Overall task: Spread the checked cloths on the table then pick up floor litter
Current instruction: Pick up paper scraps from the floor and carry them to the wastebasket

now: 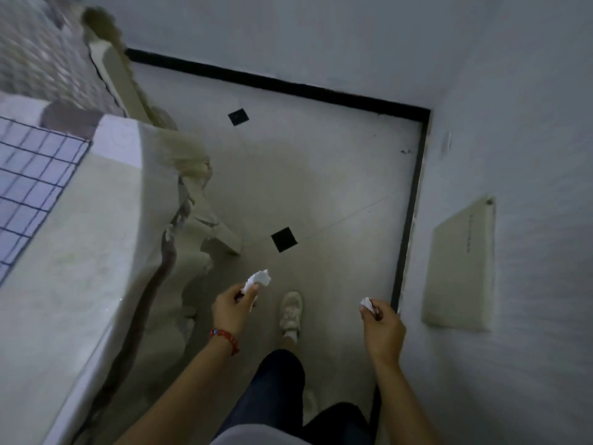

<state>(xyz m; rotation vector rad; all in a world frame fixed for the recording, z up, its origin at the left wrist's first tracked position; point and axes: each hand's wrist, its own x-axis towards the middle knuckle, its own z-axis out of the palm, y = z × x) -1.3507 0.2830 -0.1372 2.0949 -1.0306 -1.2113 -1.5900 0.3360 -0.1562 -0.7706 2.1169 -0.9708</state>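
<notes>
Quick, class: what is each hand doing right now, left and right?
Left hand: pinches a crumpled white paper.
Right hand: pinches a smaller white paper scrap.

head view, steeply downward, floor (337, 194) near

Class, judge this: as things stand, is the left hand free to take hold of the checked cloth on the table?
Probably not: the left hand already pinches crumpled paper, and the checked cloth lies well off to its left.
</notes>
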